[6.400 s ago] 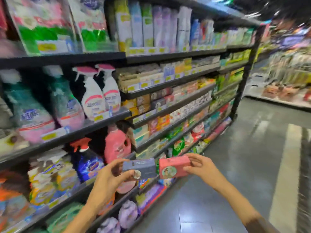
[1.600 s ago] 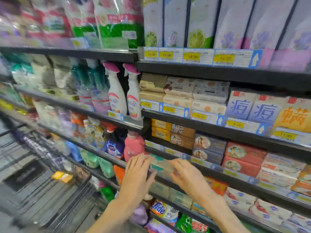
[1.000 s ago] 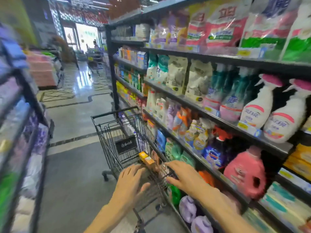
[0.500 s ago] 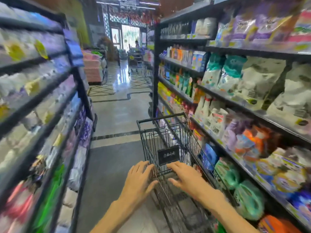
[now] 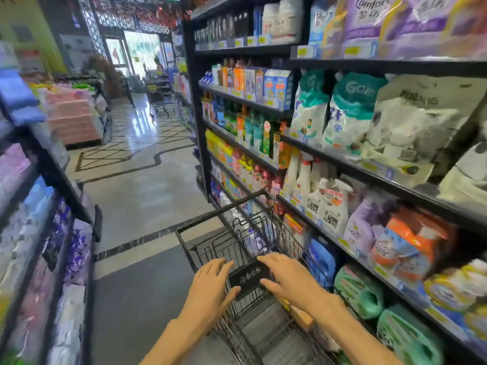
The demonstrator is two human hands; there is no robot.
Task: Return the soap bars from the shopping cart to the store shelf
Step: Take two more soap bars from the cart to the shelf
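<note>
The black wire shopping cart stands in front of me, close against the right-hand store shelf. My left hand and my right hand hover with spread fingers over the cart's near end, on either side of a black plate on its folding flap. Neither hand holds anything. A tan-orange box, perhaps a soap bar, lies in the basket under my right wrist; the rest of the basket's inside is mostly hidden by my arms. The soap section of the shelf is out of view.
The right shelf holds detergent bags, spray bottles and green refill packs. A second shelf unit lines the left. The tiled aisle runs ahead to a stack of pink packs and another cart.
My view swung left from the soap shelf to the cart and aisle. Both hands left the shelf empty and now hover over the cart's near end.
</note>
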